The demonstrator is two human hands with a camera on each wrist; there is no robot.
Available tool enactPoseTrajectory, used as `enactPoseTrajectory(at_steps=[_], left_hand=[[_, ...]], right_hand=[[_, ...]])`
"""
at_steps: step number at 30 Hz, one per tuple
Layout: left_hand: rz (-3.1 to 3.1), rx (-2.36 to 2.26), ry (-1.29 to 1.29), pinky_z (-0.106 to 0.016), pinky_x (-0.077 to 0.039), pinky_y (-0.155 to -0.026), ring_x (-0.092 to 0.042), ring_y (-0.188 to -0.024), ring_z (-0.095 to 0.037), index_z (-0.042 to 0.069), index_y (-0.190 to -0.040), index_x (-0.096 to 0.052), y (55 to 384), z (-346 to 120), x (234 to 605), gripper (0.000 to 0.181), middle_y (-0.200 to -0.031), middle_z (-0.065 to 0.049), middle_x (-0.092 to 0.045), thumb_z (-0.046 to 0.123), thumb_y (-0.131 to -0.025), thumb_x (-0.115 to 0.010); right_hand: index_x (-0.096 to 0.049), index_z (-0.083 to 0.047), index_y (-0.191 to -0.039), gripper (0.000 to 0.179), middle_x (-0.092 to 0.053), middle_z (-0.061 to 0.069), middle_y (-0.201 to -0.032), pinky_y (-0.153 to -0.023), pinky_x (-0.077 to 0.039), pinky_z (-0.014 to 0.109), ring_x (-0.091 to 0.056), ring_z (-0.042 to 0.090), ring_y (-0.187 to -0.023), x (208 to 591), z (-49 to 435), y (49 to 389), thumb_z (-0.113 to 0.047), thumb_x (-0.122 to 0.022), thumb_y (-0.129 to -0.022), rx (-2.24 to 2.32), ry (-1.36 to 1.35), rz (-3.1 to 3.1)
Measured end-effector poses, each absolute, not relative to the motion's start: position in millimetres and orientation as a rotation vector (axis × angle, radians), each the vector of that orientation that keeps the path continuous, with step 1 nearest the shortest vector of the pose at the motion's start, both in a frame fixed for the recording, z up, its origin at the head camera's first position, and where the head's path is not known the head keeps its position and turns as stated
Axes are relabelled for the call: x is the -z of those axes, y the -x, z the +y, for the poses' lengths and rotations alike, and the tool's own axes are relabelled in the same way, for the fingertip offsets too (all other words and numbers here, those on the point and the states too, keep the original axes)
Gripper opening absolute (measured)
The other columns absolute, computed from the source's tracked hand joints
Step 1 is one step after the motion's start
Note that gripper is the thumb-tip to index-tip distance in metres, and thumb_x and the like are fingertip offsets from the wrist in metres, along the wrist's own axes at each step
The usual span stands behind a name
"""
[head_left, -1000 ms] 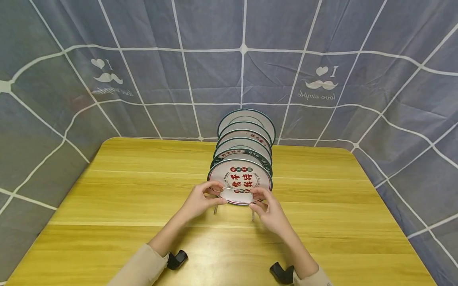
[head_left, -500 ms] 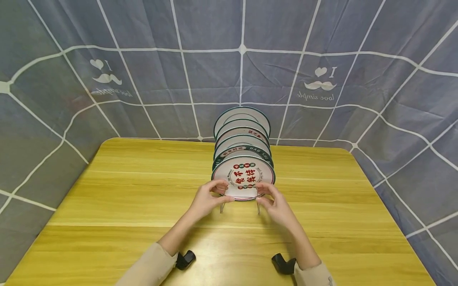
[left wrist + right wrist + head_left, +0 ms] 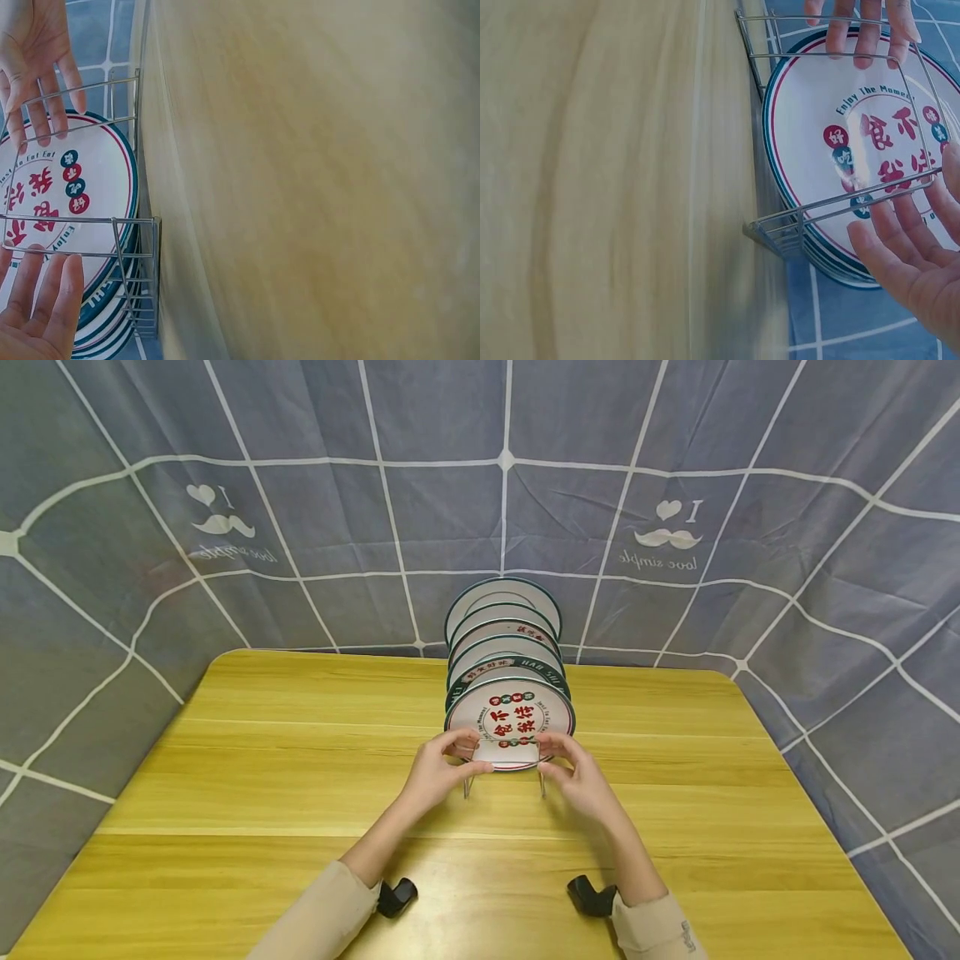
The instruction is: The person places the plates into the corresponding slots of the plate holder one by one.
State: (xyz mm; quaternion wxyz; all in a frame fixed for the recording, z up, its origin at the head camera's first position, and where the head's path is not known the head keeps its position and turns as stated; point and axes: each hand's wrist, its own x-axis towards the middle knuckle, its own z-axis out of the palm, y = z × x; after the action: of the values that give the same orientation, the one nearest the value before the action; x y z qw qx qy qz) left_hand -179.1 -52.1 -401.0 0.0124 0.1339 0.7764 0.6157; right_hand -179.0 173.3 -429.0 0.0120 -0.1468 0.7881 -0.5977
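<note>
In the head view, a metal wire dish rack (image 3: pixel 467 787) stands in the middle of the far half of the table. Several round plates with green rims lean upright in it, one behind another. The front plate (image 3: pixel 504 714) is white with red lettering and faces me. My left hand (image 3: pixel 441 770) grips the left side of the rack's front end, thumb low and fingers above. On the opposite side my right hand (image 3: pixel 583 777) holds the same front end. The right wrist view shows the wires of the rack (image 3: pixel 840 197) running between the hands, in front of the plate.
The yellow wooden table (image 3: pixel 300 760) extends on both sides of the rack. A grey curtain (image 3: pixel 450 518) with white lines hangs behind the far edge, and the rearmost plate (image 3: pixel 501 589) is near it. Black wrist devices (image 3: pixel 396 897) sit by both sleeves.
Both hands and the rack with its plates have moved farther from me, toward the curtain. Early on, they also shifted slightly to the right. The grip looks the same.
</note>
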Motion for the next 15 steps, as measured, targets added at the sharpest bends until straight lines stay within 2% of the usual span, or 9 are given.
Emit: enactPoseTrajectory(at_steps=[7, 11, 15], left_hand=[[2.422, -1.917, -0.418, -0.052, -0.046, -0.083, -0.057, -0.089, -0.044, -0.010, -0.104, -0.059, 179.2, -52.4, 400.9, 0.037, -0.098, -0.028, -0.060, 0.000, -0.072, -0.075], [2.416, -1.921, -0.423, -0.053, -0.046, -0.083, -0.057, -0.089, -0.044, -0.010, -0.104, -0.058, 179.3, -52.5, 401.3, 0.038, -0.098, -0.028, -0.060, 0.000, -0.072, -0.074], [2.409, -1.887, -0.451, -0.050, -0.047, -0.084, -0.058, -0.092, -0.041, -0.008, -0.108, -0.059, 183.4, -56.4, 407.6, 0.039, -0.104, -0.026, -0.061, 0.003, -0.073, -0.074]], right_hand=[[-0.048, 0.007, -0.120, 0.038, -0.050, 0.028, -0.116, -0.096, -0.040, 0.050, -0.049, 0.042, -0.107, 431.7, 175.5, 182.8, 0.012, -0.056, -0.083, 1.849, 0.502, 2.461], [-0.048, 0.006, -0.120, 0.038, -0.051, 0.027, -0.114, -0.095, -0.041, 0.050, -0.050, 0.041, -0.106, 433.2, 177.4, 184.7, 0.010, -0.057, -0.083, 1.825, 0.511, 2.467], [-0.047, 0.006, -0.121, 0.039, -0.051, 0.027, -0.115, -0.093, -0.045, 0.039, -0.049, 0.040, -0.107, 431.7, 180.9, 187.0, 0.006, -0.058, -0.084, 1.802, 0.525, 2.419]])
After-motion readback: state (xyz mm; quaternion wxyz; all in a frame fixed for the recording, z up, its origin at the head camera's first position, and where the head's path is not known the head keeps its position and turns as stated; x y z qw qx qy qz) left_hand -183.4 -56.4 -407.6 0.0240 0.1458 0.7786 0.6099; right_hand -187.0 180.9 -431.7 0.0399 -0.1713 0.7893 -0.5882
